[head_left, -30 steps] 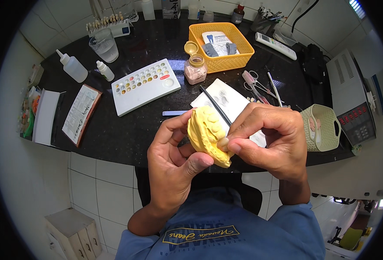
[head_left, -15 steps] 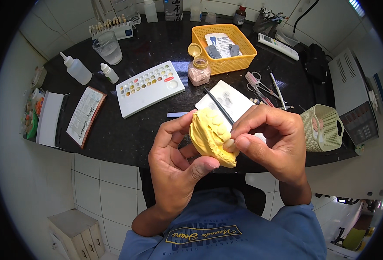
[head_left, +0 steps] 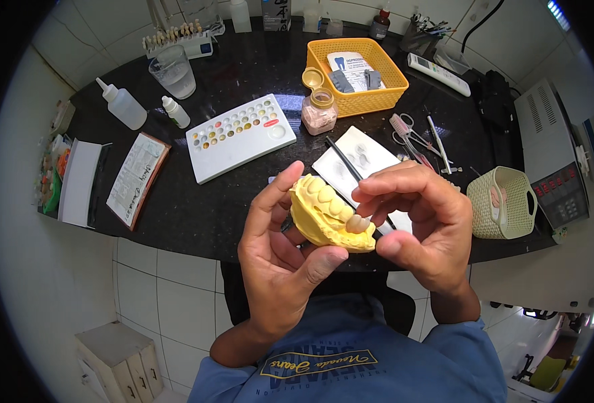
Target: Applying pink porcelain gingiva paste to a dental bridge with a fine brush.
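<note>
Between the fingers and thumb of my left hand [head_left: 273, 272] is a yellow plaster dental cast [head_left: 324, 232], tilted so its row of teeth shows. Off-white dental crowns [head_left: 358, 224] sit at the right end of that row. My right hand [head_left: 434, 232] hovers beside them, thumb and fingertips apart, with nothing visible in its grasp. Behind those fingers a dark slim brush-like tool [head_left: 342, 158] lies across a white pad [head_left: 367, 144] with grey smudges. Part of the tool is hidden by my right hand.
A white palette [head_left: 243, 151] of coloured pastes lies at centre left. Past the pad stand an open jar of pink powder [head_left: 319, 117] and a yellow basket [head_left: 357, 101]. Scissors [head_left: 411, 134] lie to the right, near a pale green basket [head_left: 485, 205]. Dropper bottles [head_left: 125, 109] stand at the left.
My right thumb and fingers have parted and come away from the crown they were touching. The cast has turned in my left hand, showing more of its teeth.
</note>
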Demonstrator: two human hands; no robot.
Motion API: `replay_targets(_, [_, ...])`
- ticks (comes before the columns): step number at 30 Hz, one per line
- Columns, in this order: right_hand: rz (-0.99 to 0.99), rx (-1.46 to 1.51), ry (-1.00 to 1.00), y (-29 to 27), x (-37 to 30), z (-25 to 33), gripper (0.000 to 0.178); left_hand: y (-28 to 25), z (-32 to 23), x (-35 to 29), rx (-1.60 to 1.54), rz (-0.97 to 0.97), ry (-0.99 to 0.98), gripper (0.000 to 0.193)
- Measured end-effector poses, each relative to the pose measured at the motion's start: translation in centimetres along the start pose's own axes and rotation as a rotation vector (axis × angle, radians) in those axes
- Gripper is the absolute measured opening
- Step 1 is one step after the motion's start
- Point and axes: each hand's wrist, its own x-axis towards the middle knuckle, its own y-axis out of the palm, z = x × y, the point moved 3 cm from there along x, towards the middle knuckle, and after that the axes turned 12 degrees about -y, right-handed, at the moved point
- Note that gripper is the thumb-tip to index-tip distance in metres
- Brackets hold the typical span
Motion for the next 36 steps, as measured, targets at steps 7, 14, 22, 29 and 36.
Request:
replay_targets(7, [-0.041, -0.125, -0.066, 0.6, -1.9, -1.7, 0.046, 0.1, 1.5, 0.4, -0.087, -0.013, 0.027, 0.066])
replay_targets(14, [-0.318, 0.333, 0.221, 1.1, -3.2, -3.2, 0.038, 0.0, 1.7, 0.8, 0.143, -0.086, 0.156, 0.059])
replay_targets(22, [-0.4, 0.686, 0.293, 2.3, -3.8, -4.2, 0.048, 0.4, 1.8, 0.3, 0.392, -0.146, 0.318, 0.056])
replay_targets(29, [-0.375, 0.704, 0.27, 2.4, -3.9, -4.2, 0.052, -0.1, 1.1, -0.4, 0.861, -0.186, 0.527, 0.06])
replay_targets(36, [-0.337, 0.404, 0.203, 2.1, -3.9, -3.6, 0.054, 0.6, 0.0, -0.8, 0.898, -0.206, 0.444, 0.059])
